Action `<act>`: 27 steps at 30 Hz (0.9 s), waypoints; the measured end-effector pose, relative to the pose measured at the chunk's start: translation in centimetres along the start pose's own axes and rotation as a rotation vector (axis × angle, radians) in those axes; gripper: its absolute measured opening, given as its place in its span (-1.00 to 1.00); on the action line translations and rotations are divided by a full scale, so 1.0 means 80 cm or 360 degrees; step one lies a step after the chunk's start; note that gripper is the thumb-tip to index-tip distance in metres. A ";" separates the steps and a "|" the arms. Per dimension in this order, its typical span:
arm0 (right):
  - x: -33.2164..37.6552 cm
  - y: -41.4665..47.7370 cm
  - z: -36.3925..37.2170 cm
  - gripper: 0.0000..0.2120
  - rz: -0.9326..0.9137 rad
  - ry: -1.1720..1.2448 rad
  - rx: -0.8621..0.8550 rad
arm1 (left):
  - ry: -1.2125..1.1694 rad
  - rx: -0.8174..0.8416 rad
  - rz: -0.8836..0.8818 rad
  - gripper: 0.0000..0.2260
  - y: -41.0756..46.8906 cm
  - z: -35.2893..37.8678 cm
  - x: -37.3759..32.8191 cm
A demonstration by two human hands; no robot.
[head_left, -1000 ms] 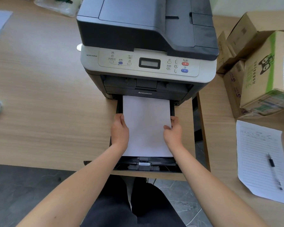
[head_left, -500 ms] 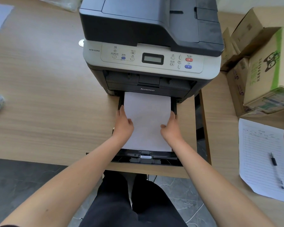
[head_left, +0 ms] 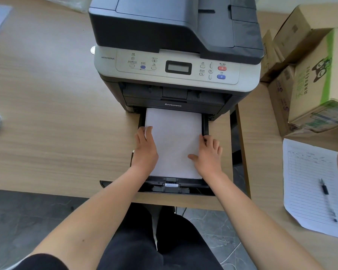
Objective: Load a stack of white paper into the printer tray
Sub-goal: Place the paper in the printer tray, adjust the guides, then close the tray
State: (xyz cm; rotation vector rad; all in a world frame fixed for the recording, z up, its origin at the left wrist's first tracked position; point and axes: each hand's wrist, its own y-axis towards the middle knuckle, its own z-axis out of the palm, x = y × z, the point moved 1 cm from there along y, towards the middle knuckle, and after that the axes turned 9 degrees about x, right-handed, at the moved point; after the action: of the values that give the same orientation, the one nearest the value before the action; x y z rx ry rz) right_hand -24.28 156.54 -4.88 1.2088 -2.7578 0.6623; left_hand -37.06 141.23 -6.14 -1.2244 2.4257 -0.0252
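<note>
Smooth white paper (head_left: 174, 141) lies flat in the black plastic tray (head_left: 183, 189); left hand (head_left: 144, 151) and right hand (head_left: 208, 152) rest open-fingered (nothing gripped) along its edges.

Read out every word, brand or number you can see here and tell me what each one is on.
"lenovo": printer front, above the paper tray.
"M7615DNA": control panel, left end.
Button captions on the panel: too small.
Cardboard boxes print: unreadable.
Lined sheet header: blurred.
</note>
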 end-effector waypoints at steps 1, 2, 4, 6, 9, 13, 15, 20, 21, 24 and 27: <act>-0.003 -0.001 0.001 -0.24 -0.0012 -0.0017 0.0003 | 0.0053 0.0036 0.0011 -0.30 0.002 -0.002 -0.004; -0.005 -0.001 0.001 -0.24 -0.0024 -0.0023 0.0003 | 0.0088 0.0070 0.0008 -0.28 0.003 -0.005 -0.006; -0.006 0.000 -0.001 -0.22 -0.0043 -0.0023 0.0004 | 0.0165 0.0103 0.0017 -0.32 0.002 -0.007 -0.002; -0.006 0.002 -0.005 -0.19 -0.0060 -0.0042 0.0006 | 0.0259 0.0098 -0.0050 -0.49 0.001 -0.010 0.012; -0.003 0.005 -0.008 -0.22 -0.0065 -0.0076 0.0079 | 0.0317 0.0108 -0.0212 -0.53 0.002 -0.013 0.033; 0.004 0.010 -0.012 -0.26 -0.0022 0.0029 0.0171 | 0.0278 0.0090 -0.0163 -0.51 0.005 -0.008 0.032; 0.001 0.008 -0.016 -0.30 -0.0022 0.0159 0.0164 | 0.0011 0.0066 -0.0194 -0.52 0.002 -0.015 0.029; -0.029 0.010 -0.073 -0.64 0.0100 0.0606 -0.0080 | -0.0118 0.0002 -0.0026 -0.78 -0.008 -0.052 0.045; -0.039 0.016 -0.085 -0.73 0.0158 0.0681 -0.0039 | -0.0164 0.0022 -0.0045 -0.81 -0.007 -0.058 0.051; -0.055 0.023 -0.100 -0.87 0.0214 0.0657 0.0227 | -0.0302 0.0207 -0.0212 -0.85 -0.003 -0.066 0.062; -0.045 0.014 -0.086 -0.91 0.0180 0.0645 0.0533 | -0.0314 0.0405 -0.0324 -0.88 -0.004 -0.067 0.063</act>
State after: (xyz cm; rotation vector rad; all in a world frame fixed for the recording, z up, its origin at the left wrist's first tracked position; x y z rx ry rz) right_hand -23.39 162.53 0.10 0.8416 -2.4471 1.2636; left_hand -41.44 136.24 -3.01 -1.2842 2.0504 -0.2524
